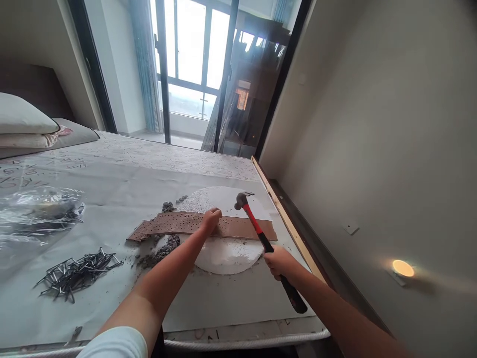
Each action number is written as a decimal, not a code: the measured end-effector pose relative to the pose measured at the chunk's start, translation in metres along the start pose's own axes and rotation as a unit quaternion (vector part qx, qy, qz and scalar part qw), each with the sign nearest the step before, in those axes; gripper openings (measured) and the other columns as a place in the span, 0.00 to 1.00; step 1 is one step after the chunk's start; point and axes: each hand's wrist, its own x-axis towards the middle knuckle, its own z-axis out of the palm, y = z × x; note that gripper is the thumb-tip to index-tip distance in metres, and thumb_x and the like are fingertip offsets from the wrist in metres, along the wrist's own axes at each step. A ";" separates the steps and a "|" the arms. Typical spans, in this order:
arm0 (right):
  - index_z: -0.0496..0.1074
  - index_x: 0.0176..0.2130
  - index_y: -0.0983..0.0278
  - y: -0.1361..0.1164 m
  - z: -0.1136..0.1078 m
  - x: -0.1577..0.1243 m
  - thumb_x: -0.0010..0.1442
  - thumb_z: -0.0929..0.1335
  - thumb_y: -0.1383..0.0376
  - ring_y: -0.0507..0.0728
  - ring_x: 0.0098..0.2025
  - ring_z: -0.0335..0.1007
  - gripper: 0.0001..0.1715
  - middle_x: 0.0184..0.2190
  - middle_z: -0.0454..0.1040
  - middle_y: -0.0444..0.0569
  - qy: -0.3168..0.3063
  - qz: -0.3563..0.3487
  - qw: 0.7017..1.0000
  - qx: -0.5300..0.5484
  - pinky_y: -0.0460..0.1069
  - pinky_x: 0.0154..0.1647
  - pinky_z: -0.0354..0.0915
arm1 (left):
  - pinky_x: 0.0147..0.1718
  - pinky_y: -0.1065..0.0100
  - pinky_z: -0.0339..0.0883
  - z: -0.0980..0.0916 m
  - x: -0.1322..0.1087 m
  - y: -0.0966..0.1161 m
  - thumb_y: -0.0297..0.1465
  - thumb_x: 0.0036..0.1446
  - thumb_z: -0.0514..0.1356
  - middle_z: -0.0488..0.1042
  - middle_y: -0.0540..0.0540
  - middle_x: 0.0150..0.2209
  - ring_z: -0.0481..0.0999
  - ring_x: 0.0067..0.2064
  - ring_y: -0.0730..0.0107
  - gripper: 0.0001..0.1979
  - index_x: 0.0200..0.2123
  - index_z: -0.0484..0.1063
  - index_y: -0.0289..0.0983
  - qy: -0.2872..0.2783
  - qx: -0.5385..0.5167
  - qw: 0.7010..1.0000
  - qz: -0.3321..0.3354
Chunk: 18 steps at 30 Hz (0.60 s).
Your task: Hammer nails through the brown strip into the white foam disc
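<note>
My right hand (278, 262) is wrapped round the black lower handle of a claw hammer (255, 219). The hammer's metal head is raised, tilted to the upper left, over the right half of a long brown board (246, 227). Rows of small dark holes or dots cover the board's left and middle parts. My left hand (211, 220) is closed at the middle of the board, its fingertips pinched together; anything between them is hidden. Under the board is a white round slab (223, 256). A loose pile of long nails (80, 273) lies to the left.
Grey crumbled lumps (164, 252) lie by the board's left end. Farther left is a clear plastic bag (40, 214) with dark contents. White sheeting (122, 199) covers the bed. A wooden strip (286, 219) runs along the right edge, beside the wall. Pillows (26, 122) are at far left.
</note>
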 end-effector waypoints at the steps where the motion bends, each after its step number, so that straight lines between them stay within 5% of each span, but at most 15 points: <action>1: 0.54 0.26 0.60 0.002 -0.004 -0.005 0.43 0.64 0.70 0.45 0.11 0.43 0.11 0.12 0.49 0.32 -0.003 -0.015 1.000 0.018 0.42 0.11 0.43 | 0.21 0.72 0.56 -0.006 -0.001 0.005 0.31 0.41 0.50 0.64 0.51 0.18 0.62 0.21 0.75 0.08 0.21 0.67 0.35 -0.010 0.000 1.000 -0.002; 8: 0.53 0.25 0.59 0.070 0.004 -0.050 0.38 0.59 0.67 0.47 0.09 0.41 0.09 0.09 0.47 0.32 -0.086 -0.035 0.991 0.093 0.44 0.09 0.42 | 0.26 0.72 0.61 -0.091 -0.042 0.022 0.33 0.43 0.49 0.72 0.47 0.26 0.68 0.28 0.72 0.12 0.28 0.70 0.35 -0.002 0.095 0.994 0.054; 13: 0.54 0.24 0.59 0.129 0.036 -0.083 0.44 0.61 0.64 0.48 0.11 0.42 0.06 0.11 0.46 0.34 -0.099 -0.026 0.994 0.030 0.45 0.13 0.42 | 0.32 0.69 0.62 -0.150 -0.107 -0.018 0.35 0.44 0.54 0.75 0.46 0.29 0.72 0.33 0.65 0.11 0.27 0.72 0.36 -0.074 0.281 0.957 0.008; 18: 0.56 0.21 0.61 0.156 0.055 -0.107 0.44 0.63 0.70 0.51 0.22 0.51 0.08 0.17 0.52 0.41 -0.054 -0.099 0.993 -0.035 0.46 0.24 0.50 | 0.33 0.68 0.61 -0.171 -0.157 -0.060 0.32 0.42 0.59 0.74 0.44 0.28 0.72 0.34 0.61 0.05 0.20 0.71 0.37 -0.145 0.452 0.880 -0.022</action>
